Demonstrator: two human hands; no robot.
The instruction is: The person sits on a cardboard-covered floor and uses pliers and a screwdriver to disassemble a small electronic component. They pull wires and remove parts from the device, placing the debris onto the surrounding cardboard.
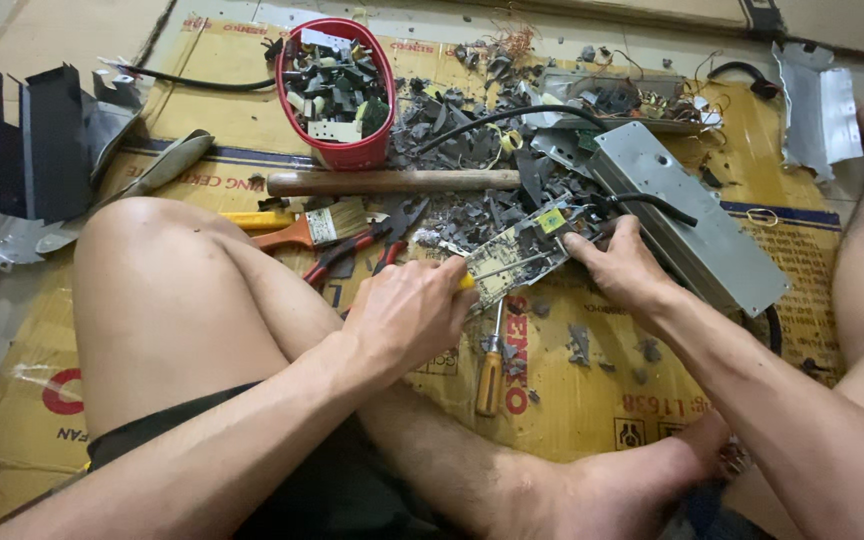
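My left hand (410, 312) is closed around a yellow-handled tool whose metal shaft (499, 266) lies across a pale circuit board (517, 255). My right hand (624, 265) grips the right end of that board and holds it tilted above the cardboard (572, 400). Black cables run from the board's far edge. I sit on the floor with my left knee (152, 270) raised and my foot (642, 470) near the front.
A screwdriver with an orange handle (490, 375) lies below the board. Red-handled pliers (352, 250), a paintbrush (312, 228), a wooden hammer handle (392, 181), a red basket of parts (337, 92), a grey metal housing (692, 215) and a heap of dark scrap (472, 140) surround the hands.
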